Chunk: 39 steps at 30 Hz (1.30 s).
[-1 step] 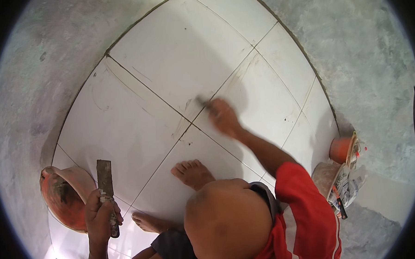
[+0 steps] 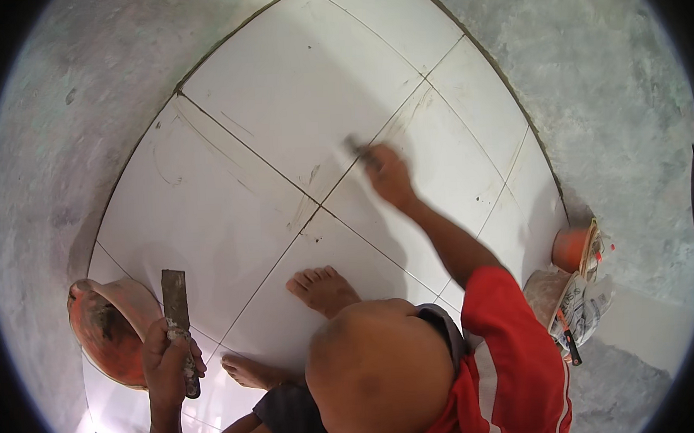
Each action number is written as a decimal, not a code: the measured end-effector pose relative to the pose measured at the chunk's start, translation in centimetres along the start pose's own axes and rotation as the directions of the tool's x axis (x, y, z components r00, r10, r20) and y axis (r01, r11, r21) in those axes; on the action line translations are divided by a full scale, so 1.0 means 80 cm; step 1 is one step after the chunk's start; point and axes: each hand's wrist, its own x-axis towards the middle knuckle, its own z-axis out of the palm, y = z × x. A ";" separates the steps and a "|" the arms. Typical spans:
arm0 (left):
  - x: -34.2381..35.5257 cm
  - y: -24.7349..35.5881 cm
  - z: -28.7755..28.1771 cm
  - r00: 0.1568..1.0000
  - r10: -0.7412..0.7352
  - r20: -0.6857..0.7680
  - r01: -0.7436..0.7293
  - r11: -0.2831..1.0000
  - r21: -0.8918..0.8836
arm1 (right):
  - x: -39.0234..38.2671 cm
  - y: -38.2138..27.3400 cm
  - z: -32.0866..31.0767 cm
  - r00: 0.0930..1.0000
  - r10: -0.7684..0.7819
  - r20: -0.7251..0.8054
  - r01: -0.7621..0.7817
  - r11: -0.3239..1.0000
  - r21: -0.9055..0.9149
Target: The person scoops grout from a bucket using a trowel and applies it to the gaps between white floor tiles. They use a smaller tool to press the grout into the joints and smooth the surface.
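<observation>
My left hand (image 2: pixel 164 356) grips the handle of a mortar-smeared flat metal scraper (image 2: pixel 174 294), blade pointing up, beside an orange plastic bucket (image 2: pixel 105 347). My right hand (image 2: pixel 386 176) is closed on a small dark tool (image 2: pixel 355 145), blurred by motion, at a grout line on the white floor tiles (image 2: pixel 264 81). Dirty smears run along several joints near it.
At the right stand an orange pot (image 2: pixel 571 249) and a pale container (image 2: pixel 542 293) with crumpled packaging (image 2: pixel 587 307) and an orange-handled tool (image 2: pixel 567 337). Grey plastered walls (image 2: pixel 606 112) rise on both sides. My bare feet (image 2: pixel 323 287) are on the tiles below.
My right hand and its tool have moved up and to the right along the grout line. My left hand has shifted very slightly.
</observation>
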 end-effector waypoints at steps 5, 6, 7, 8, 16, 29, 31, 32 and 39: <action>0.003 -0.006 -0.005 0.998 -0.057 0.026 0.057 0.998 -0.032 | 0.157 0.166 -0.121 0.946 0.129 -0.298 -0.221 0.929 -0.298; 0.007 -0.008 -0.003 0.998 -0.051 0.037 0.052 0.998 -0.036 | 0.171 0.186 -0.149 0.944 0.194 -0.265 -0.286 0.884 -0.370; 0.005 -0.009 -0.004 0.998 -0.055 0.023 0.056 0.998 -0.032 | 0.176 0.189 -0.148 0.949 0.226 -0.219 -0.298 0.870 -0.393; 0.007 -0.013 -0.005 0.999 -0.031 0.027 0.031 0.999 -0.016 | 0.179 0.190 -0.147 0.951 0.255 -0.175 -0.307 0.853 -0.422; 0.018 -0.005 -0.004 0.998 -0.066 0.018 0.066 0.998 -0.018 | 0.011 -0.021 0.038 0.942 -0.330 0.060 0.334 0.904 -0.268; 0.002 0.001 -0.014 0.996 -0.094 0.011 0.094 0.991 -0.092 | 0.049 -0.154 0.088 0.881 -0.411 0.236 0.332 0.890 0.313; -0.011 -0.003 -0.018 0.993 -0.117 0.008 0.117 0.990 -0.081 | 0.125 -0.171 0.106 0.870 -0.469 0.153 0.429 0.872 0.236; -0.019 -0.007 -0.019 0.992 -0.127 -0.006 0.126 0.988 -0.088 | 0.162 -0.174 0.125 0.871 -0.475 0.126 0.445 0.872 0.206; -0.094 -0.045 -0.024 0.959 -0.262 -0.110 0.228 0.940 -0.253 | 0.320 -0.245 0.238 0.931 -0.305 0.199 0.344 0.917 -0.203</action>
